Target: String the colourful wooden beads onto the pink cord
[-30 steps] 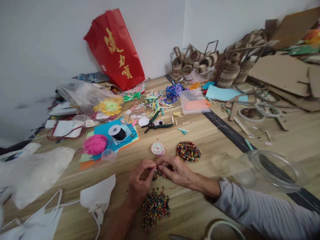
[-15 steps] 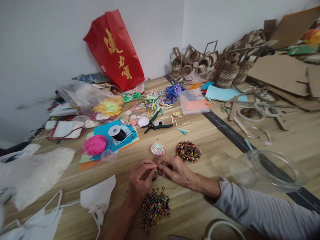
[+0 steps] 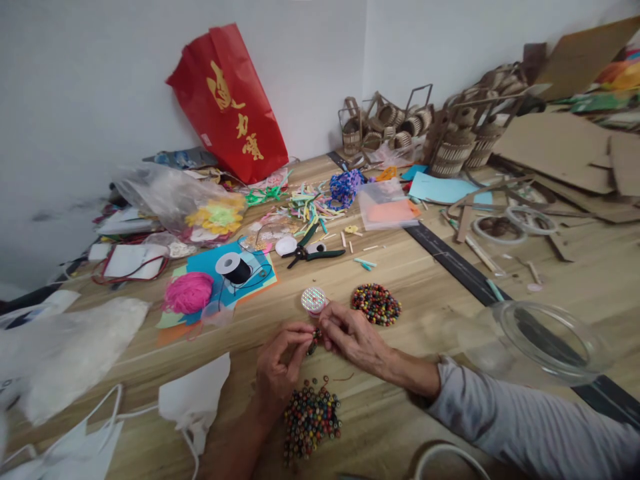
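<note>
My left hand [image 3: 281,357] is closed, thumb and index finger pinching a short string of small coloured beads [image 3: 315,341] that hangs below the fingertips. Beside it my right hand [image 3: 356,339] is also closed, its fingertips pinched together at the string's other side; the cord between them is too thin to make out clearly. Just beyond the fingertips stands a spool [image 3: 313,301] with a shiny patterned top. Loose multicoloured wooden beads [image 3: 313,420] lie in a pile under my hands. Farther right rests a coil of strung beads [image 3: 376,304].
Pliers [image 3: 313,253], a spool of black cord [image 3: 233,268] and pink yarn [image 3: 189,293] lie beyond my hands. A clear round container [image 3: 550,340] is at the right, near a black strip [image 3: 457,263]. White masks [image 3: 197,393] lie left; a red bag [image 3: 233,100] leans on the wall.
My fingertips have parted slightly, with the right hand shifted a little to the right. More of the beaded string shows between them. The camera view has moved slightly.
</note>
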A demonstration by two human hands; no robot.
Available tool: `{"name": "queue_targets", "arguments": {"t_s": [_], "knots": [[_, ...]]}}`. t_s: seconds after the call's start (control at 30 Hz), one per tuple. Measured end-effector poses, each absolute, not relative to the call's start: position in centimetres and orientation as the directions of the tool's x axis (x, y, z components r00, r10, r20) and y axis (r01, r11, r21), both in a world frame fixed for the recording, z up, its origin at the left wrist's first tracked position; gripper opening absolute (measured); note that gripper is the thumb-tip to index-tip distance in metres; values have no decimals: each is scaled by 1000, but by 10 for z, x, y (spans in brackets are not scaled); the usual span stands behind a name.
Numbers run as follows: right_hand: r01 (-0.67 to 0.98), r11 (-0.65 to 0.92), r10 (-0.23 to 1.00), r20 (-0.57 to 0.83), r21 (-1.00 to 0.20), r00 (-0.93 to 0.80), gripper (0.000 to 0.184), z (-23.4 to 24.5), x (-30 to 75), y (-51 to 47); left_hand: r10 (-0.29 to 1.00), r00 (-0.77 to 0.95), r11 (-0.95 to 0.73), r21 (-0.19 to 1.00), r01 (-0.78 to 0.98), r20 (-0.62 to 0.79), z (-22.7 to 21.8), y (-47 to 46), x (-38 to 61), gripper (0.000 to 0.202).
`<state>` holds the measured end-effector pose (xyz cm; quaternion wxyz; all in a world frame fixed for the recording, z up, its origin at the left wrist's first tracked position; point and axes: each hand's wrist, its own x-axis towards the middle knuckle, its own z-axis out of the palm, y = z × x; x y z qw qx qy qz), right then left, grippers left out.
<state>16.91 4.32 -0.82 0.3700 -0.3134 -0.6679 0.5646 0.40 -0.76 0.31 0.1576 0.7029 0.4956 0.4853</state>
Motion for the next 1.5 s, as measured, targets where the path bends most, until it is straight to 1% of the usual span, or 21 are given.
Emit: {"name": "queue_targets", "arguments": {"t_s": [0.13, 0.23, 0.37, 0.47, 0.53, 0.6, 0.73, 0.87, 1.13, 1.5], "knots": [[-58, 100, 849, 116, -993, -516, 25, -10, 168, 43, 858, 52, -473, 747, 468, 510, 5, -9, 5, 14], [-65, 93, 854, 113, -994, -508, 25, -13, 168, 43, 888, 37, -436, 811, 391, 459, 6, -9, 5, 13], [-107, 115, 865, 153, -988, -477, 25, -17, 167, 45, 923, -11, -359, 869, 341, 385, 5, -9, 5, 11], [-175, 115, 861, 186, -978, -473, 27, -15, 166, 45, 934, -24, -333, 892, 305, 357, 5, -8, 5, 10], [-249, 89, 846, 205, -964, -492, 29, -11, 166, 44, 939, -12, -325, 896, 304, 344, 5, -7, 5, 9], [-312, 25, 824, 197, -950, -532, 32, -6, 167, 44, 940, 7, -326, 893, 311, 340, 4, -6, 5, 9], [-374, -93, 797, 156, -923, -583, 33, -2, 168, 46, 945, 12, -314, 892, 326, 328, 3, -6, 4, 9], [-428, -143, 799, 151, -893, -582, 32, -4, 168, 48, 944, 8, -312, 887, 339, 329, 2, -7, 4, 8], [-456, -170, 808, 141, -873, -572, 32, -12, 167, 49, 956, -13, -269, 896, 354, 292, 3, -8, 5, 7], [-471, -177, 844, 112, -864, -524, 35, -13, 166, 50, 942, -14, -298, 857, 419, 334, -1, -10, 4, 7]]}}
